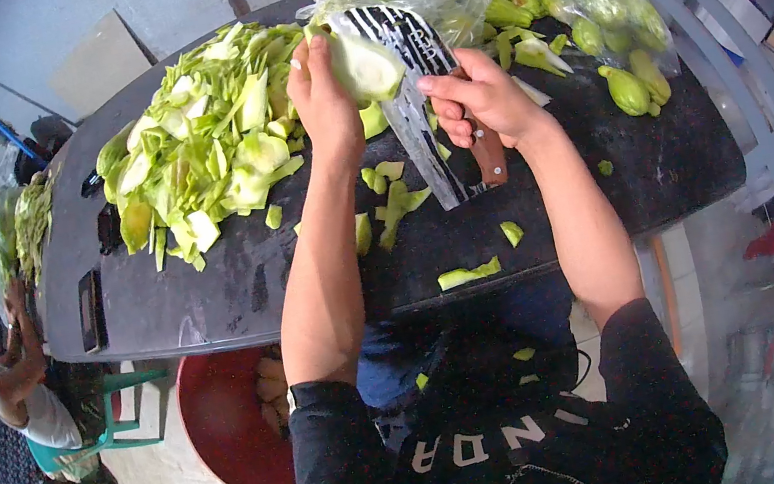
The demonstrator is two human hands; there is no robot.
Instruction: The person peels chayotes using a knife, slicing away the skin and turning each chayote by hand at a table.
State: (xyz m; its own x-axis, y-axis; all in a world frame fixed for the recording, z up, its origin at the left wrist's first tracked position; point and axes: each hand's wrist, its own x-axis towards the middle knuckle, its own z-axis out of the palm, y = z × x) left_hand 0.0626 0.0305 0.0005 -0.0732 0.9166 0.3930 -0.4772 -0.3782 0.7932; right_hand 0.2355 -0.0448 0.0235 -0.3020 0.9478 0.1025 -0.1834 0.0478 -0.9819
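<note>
The dark table [664,168] ends at a curved near edge under the forearms; bare surface opens near right and near left, while a peel heap [209,138] crowds the left and a bag of green vegetables [521,3] the far right. Above the middle, the peeled vegetable [370,67] looks pale green and smooth, its long axis slanting from far left to near right. The left hand [325,95] has its fingers clamped on it. The right hand's [491,99] fingers wrap the brown-handled knife [417,45], its broad patterned blade slanting likewise, handle end near.
</note>
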